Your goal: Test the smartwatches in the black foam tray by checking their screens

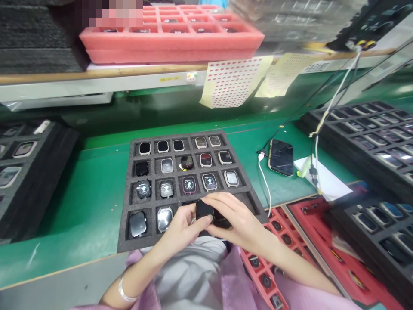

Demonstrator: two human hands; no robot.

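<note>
Both my hands meet over the front edge of a dark grey foam tray (124, 234). Between them is a black watch case (204, 209), partly covered by my fingers. My left hand (185, 224) grips it from the left, thumb laid along its lower edge. Curled over its top and right side is my right hand (234, 217). Several square smartwatch cases sit in the tray's pockets, among them a silver one (165, 218) just left of my left hand and a dark one (137, 224) in the corner. A few in the third row, such as a pink-rimmed watch (189, 185), show lit dials.
A pink foam tray (174, 45) rests on the shelf ahead. Grey watch trays stand at left (48, 172) and right (342, 122). A phone (281, 157) and a white cable (265, 181) lie right of my tray. Red foam trays (267, 280) sit low at right.
</note>
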